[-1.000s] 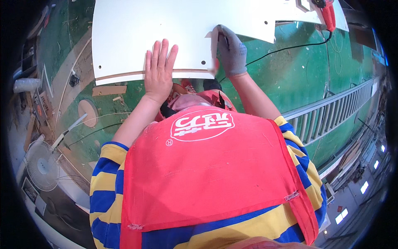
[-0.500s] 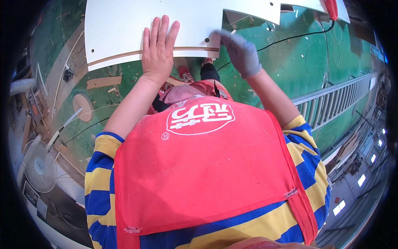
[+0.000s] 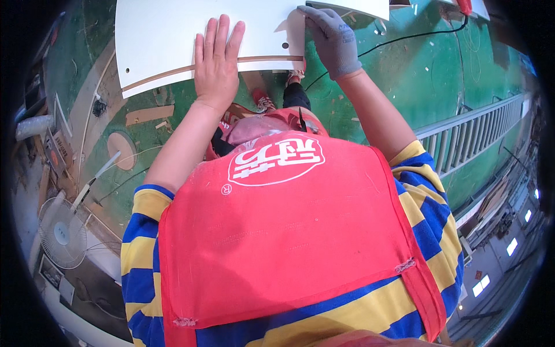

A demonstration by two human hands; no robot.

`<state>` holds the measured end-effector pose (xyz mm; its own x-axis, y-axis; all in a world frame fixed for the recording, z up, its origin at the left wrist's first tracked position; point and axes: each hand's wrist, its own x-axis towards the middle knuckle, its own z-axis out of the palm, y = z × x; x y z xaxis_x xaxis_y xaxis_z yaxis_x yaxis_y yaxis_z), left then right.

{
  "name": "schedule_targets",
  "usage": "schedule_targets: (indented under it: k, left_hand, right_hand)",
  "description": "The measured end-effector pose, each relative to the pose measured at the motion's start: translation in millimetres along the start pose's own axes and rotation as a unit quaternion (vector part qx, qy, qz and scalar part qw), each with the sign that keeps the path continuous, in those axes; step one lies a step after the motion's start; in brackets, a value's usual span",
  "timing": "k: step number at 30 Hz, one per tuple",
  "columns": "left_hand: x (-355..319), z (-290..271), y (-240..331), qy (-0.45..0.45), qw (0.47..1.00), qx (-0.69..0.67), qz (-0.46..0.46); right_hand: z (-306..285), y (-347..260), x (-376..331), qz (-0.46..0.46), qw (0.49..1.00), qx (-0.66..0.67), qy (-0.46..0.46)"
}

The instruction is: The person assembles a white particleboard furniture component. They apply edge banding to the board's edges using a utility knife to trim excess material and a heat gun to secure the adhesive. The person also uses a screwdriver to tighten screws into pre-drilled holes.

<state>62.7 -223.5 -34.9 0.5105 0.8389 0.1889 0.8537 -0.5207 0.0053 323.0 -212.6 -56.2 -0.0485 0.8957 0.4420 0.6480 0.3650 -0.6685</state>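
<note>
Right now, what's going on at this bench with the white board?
A person in a red apron over a blue and yellow striped shirt leans over a white panel. The bare left hand lies flat on it, fingers spread, pressing it down near its wood-coloured edge strip. The right hand, in a grey glove, grips the panel's edge at a cut-out corner. A black cable trails across the green floor beyond, and a fan stands off to the left.

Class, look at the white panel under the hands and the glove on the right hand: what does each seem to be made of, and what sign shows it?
White panel: probably laminated wood board, smooth matt white face with a brown core along its edge. Glove on the right hand: seemingly grey knit fabric, ribbed at the cuff.
</note>
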Motion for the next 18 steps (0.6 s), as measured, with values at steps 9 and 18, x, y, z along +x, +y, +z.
schedule_targets:
  k: [9, 18]
  left_hand:
    - [1, 2, -1, 0.003, 1.000, -0.001, -0.009]
    - [7, 5, -5, 0.016, 1.000, 0.005, -0.004]
  right_hand:
    - [-42, -52, -64, -0.032, 0.976, -0.019, -0.216]
    - [-29, -52, -85, -0.035, 0.956, -0.043, -0.287]
